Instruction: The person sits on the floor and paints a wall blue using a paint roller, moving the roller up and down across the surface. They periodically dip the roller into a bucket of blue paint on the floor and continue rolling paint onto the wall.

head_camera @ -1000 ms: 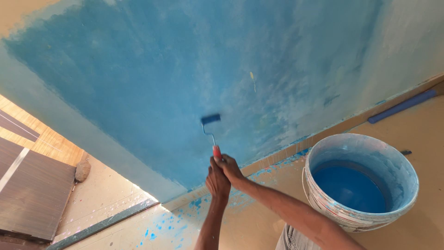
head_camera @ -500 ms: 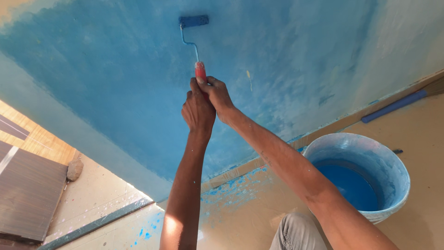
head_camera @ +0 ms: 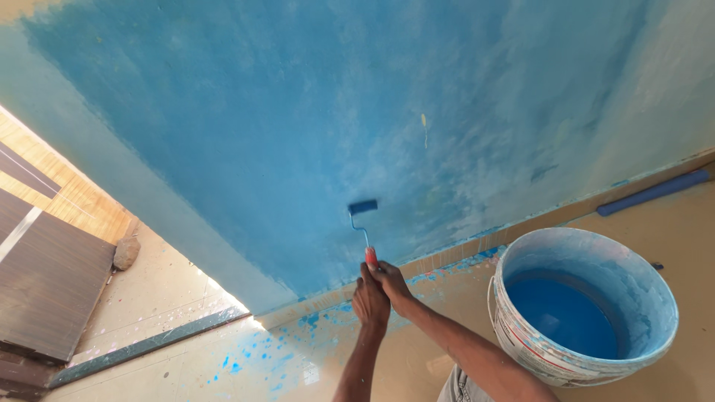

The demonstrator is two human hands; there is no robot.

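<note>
Where the blue wall [head_camera: 246,112] runs down toward the floor, one small paint roller [head_camera: 363,207] lies with its blue sleeve flat against the painted surface, low on the wall and a little above the skirting strip [head_camera: 477,242]. A thin bent metal stem runs from the sleeve down to a red handle [head_camera: 371,257]. Two hands are stacked on that handle: the left hand [head_camera: 370,301] sits nearer the camera, its fingers wrapped tight around the lower end, and the right hand [head_camera: 392,283] is pressed against it just to the right, its fingers likewise curled shut on the grip. Both forearms rise from the bottom edge of the view.

To the right, well apart from the hands, stands one round white paint bucket [head_camera: 521,327], its inner wall smeared pale blue and a pool of deep blue paint [head_camera: 562,313] in the bottom. Beyond it, one long blue bar [head_camera: 652,192] lies along the foot of the wall. The tan floor [head_camera: 693,246] carries many blue splashes [head_camera: 268,361] below the roller. At the left, one dark wooden door panel [head_camera: 45,279] lies beside a single grey stone [head_camera: 126,253], and one grey threshold strip [head_camera: 149,344] crosses the pale floor in front of it.
</note>
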